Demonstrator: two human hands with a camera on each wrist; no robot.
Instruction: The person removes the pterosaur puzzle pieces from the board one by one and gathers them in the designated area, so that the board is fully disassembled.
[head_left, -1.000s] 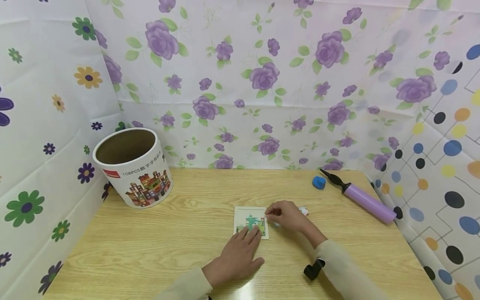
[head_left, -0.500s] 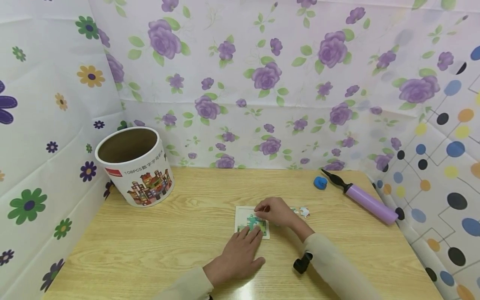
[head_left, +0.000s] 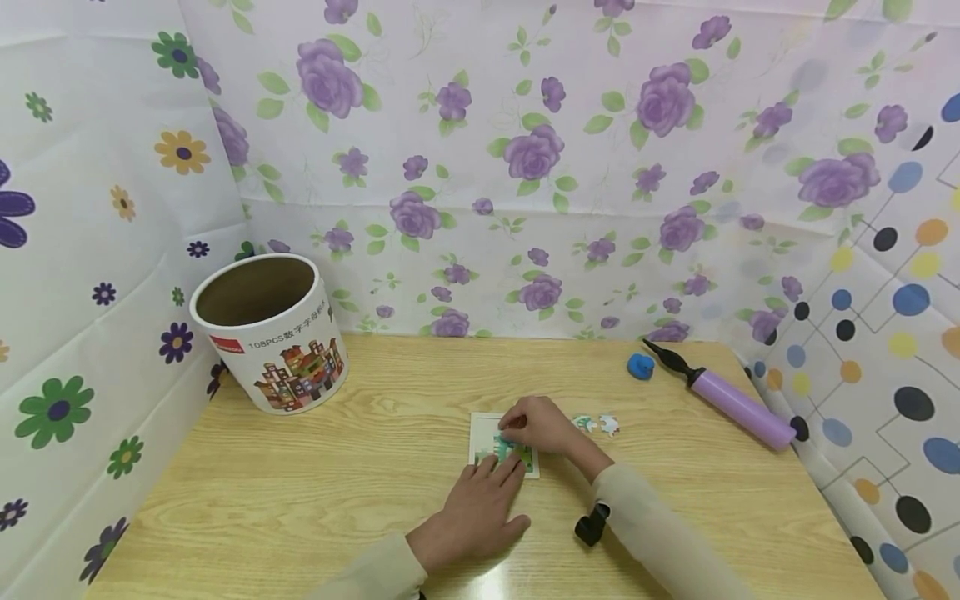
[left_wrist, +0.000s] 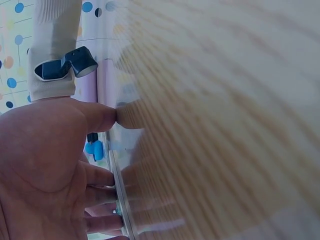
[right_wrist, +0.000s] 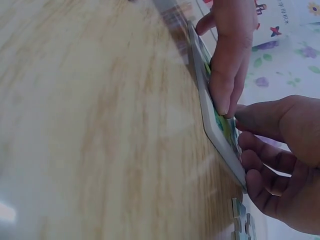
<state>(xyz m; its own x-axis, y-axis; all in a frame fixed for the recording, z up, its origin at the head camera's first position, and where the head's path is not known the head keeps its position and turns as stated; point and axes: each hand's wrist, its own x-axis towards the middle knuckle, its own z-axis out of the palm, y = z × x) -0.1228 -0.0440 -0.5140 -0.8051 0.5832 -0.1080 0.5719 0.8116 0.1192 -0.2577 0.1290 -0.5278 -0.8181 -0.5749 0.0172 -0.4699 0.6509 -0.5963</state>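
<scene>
A small square jigsaw puzzle [head_left: 482, 425] with a pale frame and a green and teal picture lies on the table. Straight fingers of my left hand [head_left: 480, 508] press on its near part, palm down, thumb spread to the side. Over the puzzle's right side, my right hand [head_left: 542, 427] pinches a puzzle piece between thumb and fingers; the fingers mostly hide the piece. In the right wrist view the right thumb and fingertips meet at the puzzle frame [right_wrist: 215, 132], beside the left fingers. Loose puzzle pieces [head_left: 609, 426] lie right of the right hand.
A large white printed bucket [head_left: 285, 350] stands at the back left of the wooden table [head_left: 300, 500]. At the back right lie a small blue toy [head_left: 641, 366] and a purple hand pump [head_left: 738, 406] with a black nozzle. Patterned cloths enclose the back and sides.
My right hand has moved left from the puzzle's right edge to over its picture, uncovering the loose pieces to its right. The left hand stays on the puzzle.
</scene>
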